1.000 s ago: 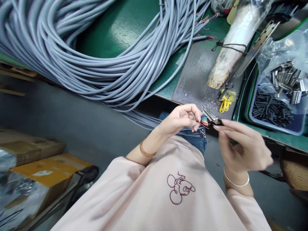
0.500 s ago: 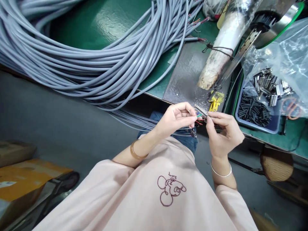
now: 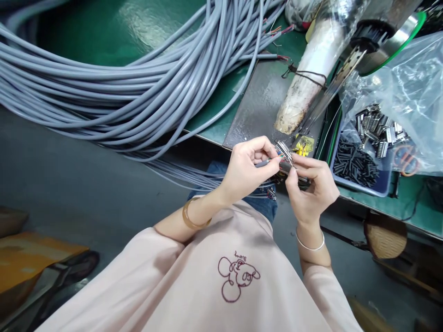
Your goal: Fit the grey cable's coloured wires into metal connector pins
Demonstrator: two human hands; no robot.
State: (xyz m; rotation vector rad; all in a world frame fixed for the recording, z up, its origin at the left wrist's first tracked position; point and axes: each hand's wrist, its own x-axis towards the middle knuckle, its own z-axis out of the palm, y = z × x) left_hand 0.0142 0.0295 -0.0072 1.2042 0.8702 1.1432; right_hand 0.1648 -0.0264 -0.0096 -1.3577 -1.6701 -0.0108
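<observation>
My left hand point(image 3: 247, 168) pinches the end of a grey cable point(image 3: 262, 163) whose thin coloured wires fan out at the tip. My right hand point(image 3: 311, 184) is closed on a small metal multi-pin connector point(image 3: 284, 151), held against those wire ends. Both hands meet just in front of the bench edge, over my lap. A large bundle of grey cables point(image 3: 114, 92) lies coiled on the green bench point(image 3: 166, 32) and hangs over its edge to the left of my hands.
A dark metal plate point(image 3: 259, 106) lies on the bench with a white wrapped cylinder point(image 3: 308, 74) over it. A yellow clip point(image 3: 303, 145) sits at the plate's edge. A blue tray point(image 3: 360, 170) holds black sleeves and a plastic bag of metal connectors point(image 3: 377, 127). Cardboard lies on the floor at lower left.
My right hand has moved left from an open pose and closed on the connector. Both hands have come together and lifted slightly towards the bench edge. The view has shifted right.
</observation>
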